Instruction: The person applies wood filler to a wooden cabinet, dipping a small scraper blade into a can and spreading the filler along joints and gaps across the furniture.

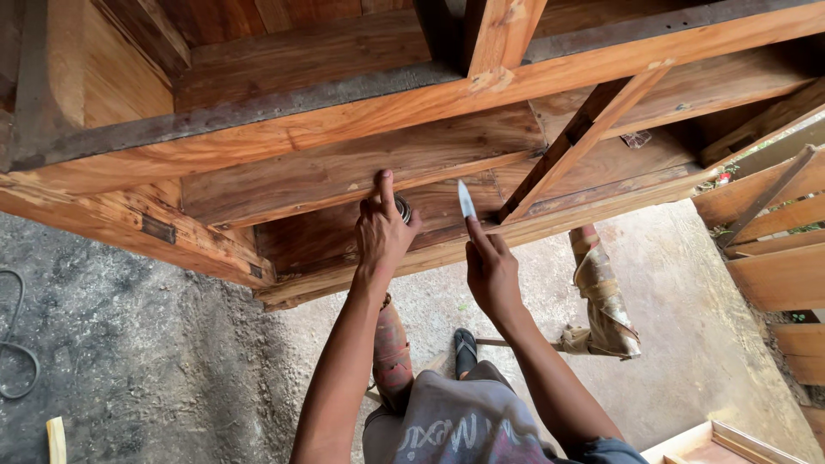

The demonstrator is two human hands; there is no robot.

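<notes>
While left hand (384,230) grips small tin (403,209) | right hand (491,271) holds blade (466,199) | contents hidden

Light: even daylight from my right, moderately bright.
Shadows: soft, deepest inside the wooden frame (361,163).
Focus: sharp; edges bend slightly.

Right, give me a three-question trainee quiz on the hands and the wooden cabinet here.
1. True or false: the right hand holds a thin pale blade.
2. What does the left hand grip while its fingertip touches the board? A) a small round tin B) a hammer C) a brush
3. What colour is the sandal on the concrete floor?

Key: 1 true; 2 A; 3 black.
</notes>
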